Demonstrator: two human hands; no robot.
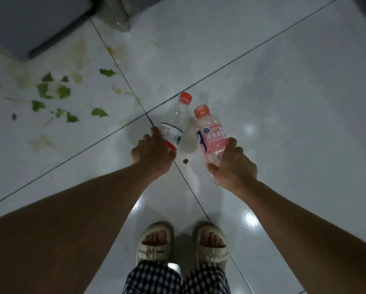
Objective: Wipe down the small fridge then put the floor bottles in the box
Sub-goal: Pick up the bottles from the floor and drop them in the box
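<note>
I count two bottles, one in each of my hands, both held over the white tiled floor (284, 102) just past the frame's centre. My left hand (151, 154) is wrapped around the lower body of a clear bottle (174, 122) with a red cap, a white and red label showing above my fingers; it leans toward one o'clock. My right hand (233, 166) grips the lower part of a pink vitamin bottle (211, 136), which has a pink neck and points toward twelve. The two bottles sit just beside each other, necks close, and I cannot tell whether they touch. Whether either base rests on the floor I cannot tell. A small dark crumb (185, 161) lies on the tile between my hands. At nine to ten o'clock I count about a dozen torn green leaf scraps (50, 92) scattered among yellowish stains. At eleven o'clock a grey cabinet corner (29, 24) cuts into the frame, with a pale cylinder (119, 13) near twelve. From one to four o'clock the floor is open. At six o'clock stand two feet in pale slippers (182, 240), with checked trouser legs (175, 276) below them.
</note>
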